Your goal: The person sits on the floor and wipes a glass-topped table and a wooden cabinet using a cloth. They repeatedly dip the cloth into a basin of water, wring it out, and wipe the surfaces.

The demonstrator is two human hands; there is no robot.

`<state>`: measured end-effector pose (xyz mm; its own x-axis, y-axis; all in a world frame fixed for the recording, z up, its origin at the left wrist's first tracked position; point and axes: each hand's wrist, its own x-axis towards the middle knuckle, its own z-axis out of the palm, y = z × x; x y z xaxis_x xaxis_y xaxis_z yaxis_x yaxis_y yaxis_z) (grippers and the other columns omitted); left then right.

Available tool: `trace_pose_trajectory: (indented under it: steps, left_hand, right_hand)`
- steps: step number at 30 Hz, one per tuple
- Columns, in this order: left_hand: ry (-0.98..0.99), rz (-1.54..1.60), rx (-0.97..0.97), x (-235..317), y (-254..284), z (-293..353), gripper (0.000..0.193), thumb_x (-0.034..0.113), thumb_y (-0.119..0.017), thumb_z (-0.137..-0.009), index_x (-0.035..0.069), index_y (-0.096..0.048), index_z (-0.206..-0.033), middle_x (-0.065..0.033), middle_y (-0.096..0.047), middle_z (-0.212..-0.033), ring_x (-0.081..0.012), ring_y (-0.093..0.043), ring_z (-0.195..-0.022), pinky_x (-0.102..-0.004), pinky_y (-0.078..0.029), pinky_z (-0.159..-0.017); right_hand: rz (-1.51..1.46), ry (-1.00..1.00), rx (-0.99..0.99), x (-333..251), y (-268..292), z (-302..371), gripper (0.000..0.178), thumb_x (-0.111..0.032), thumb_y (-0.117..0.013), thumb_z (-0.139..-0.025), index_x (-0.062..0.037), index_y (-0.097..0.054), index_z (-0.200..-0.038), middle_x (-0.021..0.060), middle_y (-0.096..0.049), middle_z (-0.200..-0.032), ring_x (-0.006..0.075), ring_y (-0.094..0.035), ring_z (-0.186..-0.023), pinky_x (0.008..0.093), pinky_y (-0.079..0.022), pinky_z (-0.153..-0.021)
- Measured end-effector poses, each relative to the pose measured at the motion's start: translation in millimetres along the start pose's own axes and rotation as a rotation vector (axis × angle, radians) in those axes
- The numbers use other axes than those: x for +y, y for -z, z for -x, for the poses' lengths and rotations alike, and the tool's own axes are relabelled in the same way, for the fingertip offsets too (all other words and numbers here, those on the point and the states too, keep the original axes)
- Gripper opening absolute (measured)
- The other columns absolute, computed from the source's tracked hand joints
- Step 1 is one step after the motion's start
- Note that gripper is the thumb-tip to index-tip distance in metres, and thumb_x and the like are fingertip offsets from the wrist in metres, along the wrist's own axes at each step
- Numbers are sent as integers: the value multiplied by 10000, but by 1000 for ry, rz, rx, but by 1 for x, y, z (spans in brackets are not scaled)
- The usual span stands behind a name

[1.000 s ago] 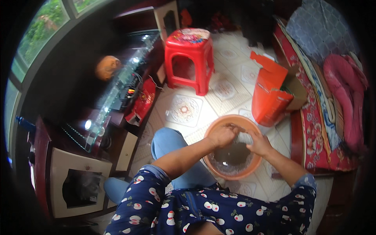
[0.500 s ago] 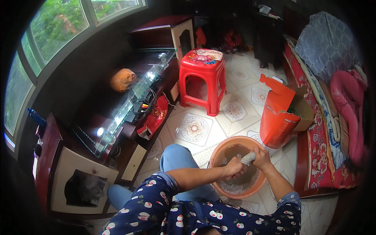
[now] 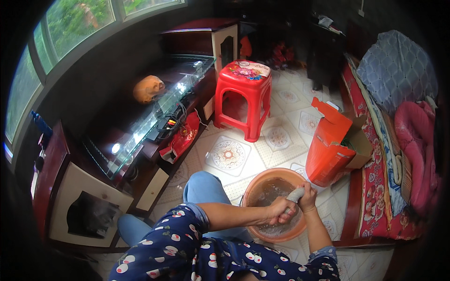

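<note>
Both hands grip a twisted grey cloth (image 3: 295,194) above the right side of an orange plastic basin (image 3: 263,175). My left hand (image 3: 281,210) is closed round its lower end, and my left forearm reaches across the basin from the left. At the upper end, my right hand (image 3: 307,196) is a fist, close to the basin's right rim. Murky water (image 3: 270,191) with some froth lies in the basin, partly hidden by my left hand and forearm.
A red stool (image 3: 244,93) stands ahead on the tiled floor. Right of the basin is an open orange carton (image 3: 328,145), beside a bed (image 3: 375,187) with folded bedding. Along the left runs a cabinet with a glass shelf (image 3: 136,136). My bent knee (image 3: 204,185) is left of the basin.
The whole view has shifted slightly. My hands have moved a little to the right over the basin, still gripping the twisted cloth.
</note>
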<state>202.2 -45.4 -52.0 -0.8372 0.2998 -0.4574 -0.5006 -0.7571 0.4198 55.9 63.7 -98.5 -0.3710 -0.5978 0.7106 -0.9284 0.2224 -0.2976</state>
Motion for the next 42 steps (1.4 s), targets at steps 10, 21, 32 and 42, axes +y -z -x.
trace_pose_trajectory:
  steps: [10,21,32,42]
  left_hand:
    - [-19,-140,-108,-20,66,-13,246,242,-568,-872,79,-513,-1047,-56,-550,-788,-127,-518,-562,-256,-422,-443]
    - [-887,-1522,129,45,93,17,378,332,-532,-895,4,-649,-1043,-290,-620,-913,-340,-630,-915,-372,-488,-836]
    - [-915,-125,551,116,74,221,358,340,-595,-877,0,-592,-989,-124,-629,-811,-218,-617,-672,-364,-517,-632]
    - [-1361,-518,1310,137,158,438,274,245,-541,-913,3,-602,-1025,6,-563,-768,-85,-514,-651,-231,-444,-551]
  right_hand:
    - [44,-262,-357,-20,-2,20,252,-79,-734,-702,-53,-535,-854,111,-620,-726,245,-644,-706,381,-499,-629]
    - [-1046,-758,-460,-55,133,-73,543,-142,-781,-689,-20,-488,-1130,92,-615,-843,145,-596,-670,280,-495,-605]
    - [-1146,-39,-957,-195,-17,-172,361,-170,-623,-879,-35,-591,-1211,92,-599,-1121,157,-573,-1021,296,-470,-887]
    - [-809,-237,-435,-97,-264,-388,214,-144,-637,-854,-47,-672,-1041,22,-630,-877,83,-571,-703,226,-472,-588]
